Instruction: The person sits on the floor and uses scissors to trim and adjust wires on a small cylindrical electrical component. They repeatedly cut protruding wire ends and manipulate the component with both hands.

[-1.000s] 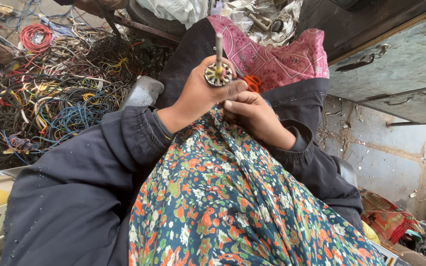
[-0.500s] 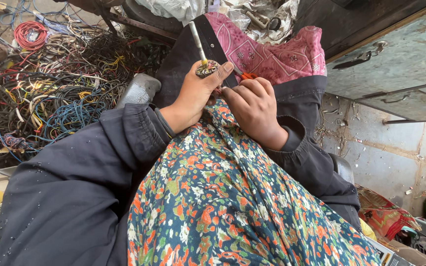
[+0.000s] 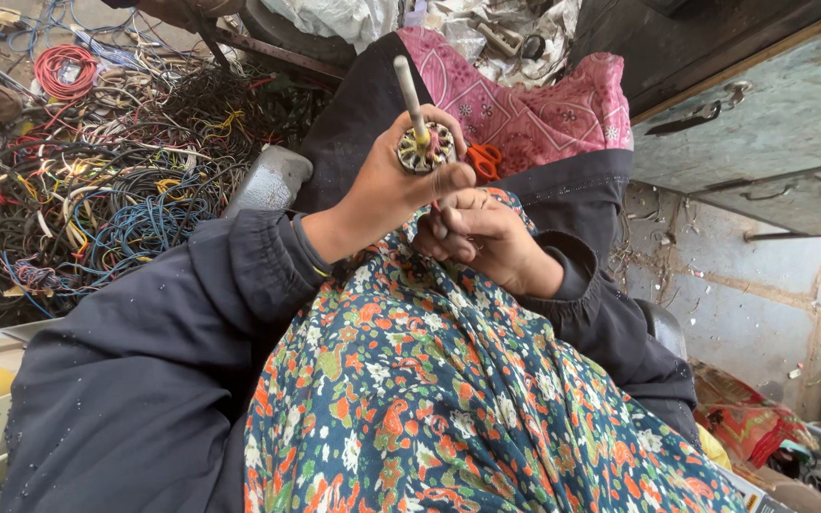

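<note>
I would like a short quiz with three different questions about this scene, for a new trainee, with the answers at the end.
1. True or false: the left hand holds up a small round metal part with a pale shaft standing out of it.
2. Where is the right hand? A) on the wire pile B) just below the left hand, over the flowered cloth C) on the grey drawer
3. Fill in: the tangled heap of coloured wires lies to the person's ____.

Key: 1 true; 2 B; 3 left.
</note>
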